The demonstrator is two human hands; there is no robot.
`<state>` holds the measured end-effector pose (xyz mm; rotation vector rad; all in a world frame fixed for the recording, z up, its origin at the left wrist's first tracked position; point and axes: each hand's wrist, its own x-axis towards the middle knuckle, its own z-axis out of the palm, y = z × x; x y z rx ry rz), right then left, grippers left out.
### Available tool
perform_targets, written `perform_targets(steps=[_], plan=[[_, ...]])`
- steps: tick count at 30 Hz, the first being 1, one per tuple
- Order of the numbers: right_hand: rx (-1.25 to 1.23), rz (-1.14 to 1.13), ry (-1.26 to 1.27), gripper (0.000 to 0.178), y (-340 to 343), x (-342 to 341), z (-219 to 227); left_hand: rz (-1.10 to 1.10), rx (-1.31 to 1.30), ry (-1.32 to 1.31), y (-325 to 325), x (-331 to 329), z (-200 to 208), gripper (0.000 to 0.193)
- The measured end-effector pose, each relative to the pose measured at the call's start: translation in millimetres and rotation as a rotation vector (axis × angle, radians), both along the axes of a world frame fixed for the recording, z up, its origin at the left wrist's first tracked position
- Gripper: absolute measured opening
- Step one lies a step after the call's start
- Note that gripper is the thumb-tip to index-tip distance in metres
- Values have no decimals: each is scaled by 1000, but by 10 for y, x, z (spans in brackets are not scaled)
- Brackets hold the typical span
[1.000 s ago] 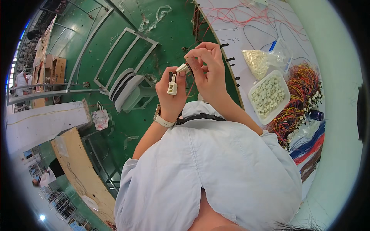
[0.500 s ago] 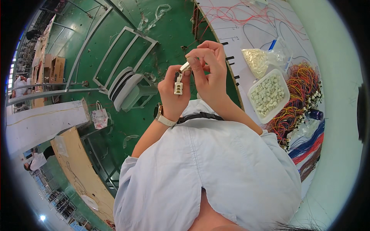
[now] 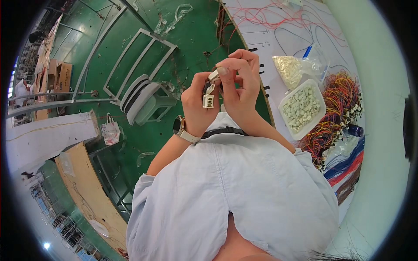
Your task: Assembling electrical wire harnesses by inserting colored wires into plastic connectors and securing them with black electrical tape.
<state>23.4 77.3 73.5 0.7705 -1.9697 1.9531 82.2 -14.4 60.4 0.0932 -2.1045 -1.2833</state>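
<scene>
Toward twelve o'clock, both bare hands meet over the green floor (image 3: 187, 52). The left hand (image 3: 196, 106) grasps a white connector (image 3: 208, 101), its slotted end facing up; the right hand (image 3: 240, 85) pinches a pale connector (image 3: 214, 75) just above it, between thumb and fingers. Since the fingers overlap, I cannot tell whether the two connectors are joined.

Near one o'clock, the white table (image 3: 257, 26) carries ruled lines and small dark marks. At nine o'clock, a pale tote bag (image 3: 110, 132) bears reddish print, and toward ten o'clock a cardboard box (image 3: 64, 77) shows dark printing on its side.

The table's edge, set with black clips (image 3: 266, 87), curves from twelve down to three o'clock, just beside the right hand. Near half past two, a white tray (image 3: 324, 111) of small connectors sits inside that edge; tangled wires (image 3: 337, 98) crowd its far side. Floor lies between the left hand and a grey-green stool (image 3: 152, 106) toward ten o'clock, with a metal frame (image 3: 114, 74) beyond.
</scene>
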Motion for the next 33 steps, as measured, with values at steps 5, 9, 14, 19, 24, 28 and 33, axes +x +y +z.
perform_targets(steps=[5, 9, 14, 19, 24, 28, 33], plan=[[-11, 17, 5, 6, 22, 44, -4, 0, 16, 24, 0, 25, 80, 8], [-9, 20, 10, 7, 37, 52, -1, -12, 0, 16, -6, 47, 108, 9], [17, 23, 76, 8, 39, 44, 15, -16, -42, 31, -16, 49, 118, 11], [-18, 27, -19, 7, 51, 54, 17, -44, -97, -51, -67, 75, 134, 27], [-133, 275, -467, 13, 108, -4, 63, -121, -312, 33, -149, 87, 144, 37], [-194, 324, -583, 11, 109, 16, 123, -136, -432, 53, -213, 98, 141, 41], [-136, 415, -227, 14, 157, -45, -8, -117, -200, 16, -179, 171, 76, 38]])
